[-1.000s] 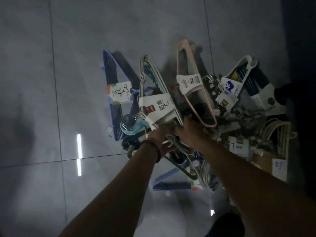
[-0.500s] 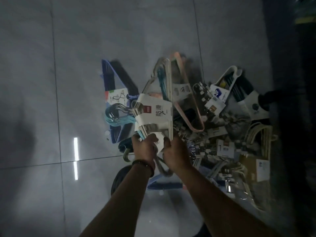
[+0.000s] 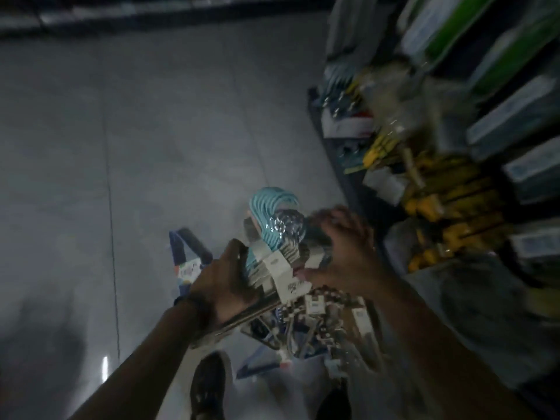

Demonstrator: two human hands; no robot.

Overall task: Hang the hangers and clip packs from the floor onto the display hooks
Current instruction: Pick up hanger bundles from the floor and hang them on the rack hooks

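Observation:
I hold a bundle of hangers (image 3: 274, 234) with light-blue hooks and white paper bands, raised off the floor between both hands. My left hand (image 3: 225, 281) grips its left side and lower bars. My right hand (image 3: 342, 247) presses against its right side near the hooks. Below the bundle, the pile of hangers and clip packs (image 3: 321, 322) lies on the grey tiled floor. A blue hanger pack (image 3: 186, 259) on the floor shows behind my left hand. The frame is blurred.
A display rack (image 3: 454, 122) rises at the right, hung with yellow and green packaged goods and white-labelled packs. My shoes (image 3: 209, 386) stand at the bottom by the pile. Grey floor tiles (image 3: 121, 147) spread to the left.
The bundle has come up from the pile, hooks now pointing up. The view has swung up and to the right, bringing the display rack into sight.

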